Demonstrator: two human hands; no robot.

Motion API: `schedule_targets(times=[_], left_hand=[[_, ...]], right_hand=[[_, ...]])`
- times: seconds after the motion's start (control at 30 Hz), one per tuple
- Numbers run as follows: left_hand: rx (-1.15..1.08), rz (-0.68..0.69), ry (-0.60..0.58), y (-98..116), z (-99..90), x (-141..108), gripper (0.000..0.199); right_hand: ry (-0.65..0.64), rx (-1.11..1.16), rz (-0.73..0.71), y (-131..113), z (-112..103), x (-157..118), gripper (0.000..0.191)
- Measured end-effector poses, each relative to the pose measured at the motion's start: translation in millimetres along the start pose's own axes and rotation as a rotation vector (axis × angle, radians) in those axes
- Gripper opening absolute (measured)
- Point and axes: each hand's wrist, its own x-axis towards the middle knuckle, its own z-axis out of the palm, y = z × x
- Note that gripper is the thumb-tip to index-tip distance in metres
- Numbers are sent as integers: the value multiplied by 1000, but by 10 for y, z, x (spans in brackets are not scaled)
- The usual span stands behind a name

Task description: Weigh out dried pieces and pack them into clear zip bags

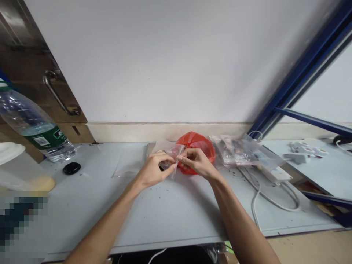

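Note:
A small clear plastic bag (pixel 178 150) is pinched at its edge between both hands, above the middle of the table. My left hand (pixel 156 167) holds the bag's left side between thumb and fingers. On the other side, my right hand (pixel 196 161) grips it with thumb and fingertips. Just behind my right hand is a red plastic bag (pixel 194 139), open at the top. A flat clear bag (pixel 125 167) lies left of my left hand, and a grey flat object (pixel 150 147) is partly hidden behind that hand.
Filled clear bags (pixel 235 150) lie to the right, beside a white power strip (pixel 276 175) and its cable (pixel 254 205). At left are a large water bottle (pixel 41 135), a black round cap (pixel 72 168) and a translucent container (pixel 19 168). A white wall (pixel 154 66) rises behind the table (pixel 165 216).

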Motion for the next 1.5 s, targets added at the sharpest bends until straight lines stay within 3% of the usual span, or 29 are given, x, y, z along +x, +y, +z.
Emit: schedule_targets(times=[0.17,0.37,0.47,0.53,0.6,0.67,0.77,0.87,0.93,1.03,1.13,1.2,1.27,1.33,1.4,1.5], left_hand=[[-65,-95,-23,-16,2,-13,23],[-141,-271,61,-15,-14,33,18],[-187,-329,178,-53,-109,71,20],[-192,-338,323,-76,-171,83,22],[-151,-308,416,-74,-183,81,23],[-80,-219,441,-40,-130,69,20],[12,-1,435,41,13,44,15],[60,178,390,79,95,26,15],[94,219,374,45,77,29,15],[122,103,431,-96,-24,69,17],[-127,-227,469,-259,-117,152,35],[-423,-429,373,-316,-142,225,45],[-653,-510,270,-310,-145,313,47],[-745,-498,246,-254,-147,422,43],[-744,-475,274,-179,-160,552,41],[-723,-471,263,-85,-184,761,42]], right_hand=[[-12,-35,-26,-6,24,-6,44],[-23,-99,-3,-23,52,-26,33],[64,-175,-32,-7,59,-14,26],[224,-244,-97,19,62,5,24],[438,-317,-216,52,66,28,18],[563,-399,-354,87,73,46,7],[483,-522,-399,130,76,55,14],[396,-574,-299,145,55,47,17],[346,-554,-254,133,29,36,33],[301,-488,-244,95,-16,13,64],[348,-436,-266,56,-58,-8,74],[402,-407,-267,39,-94,-17,78],[442,-386,-263,34,-147,-18,79],[481,-389,-288,40,-220,-15,68],[561,-402,-341,52,-300,-9,42],[803,-350,-365,69,-390,-6,10]])
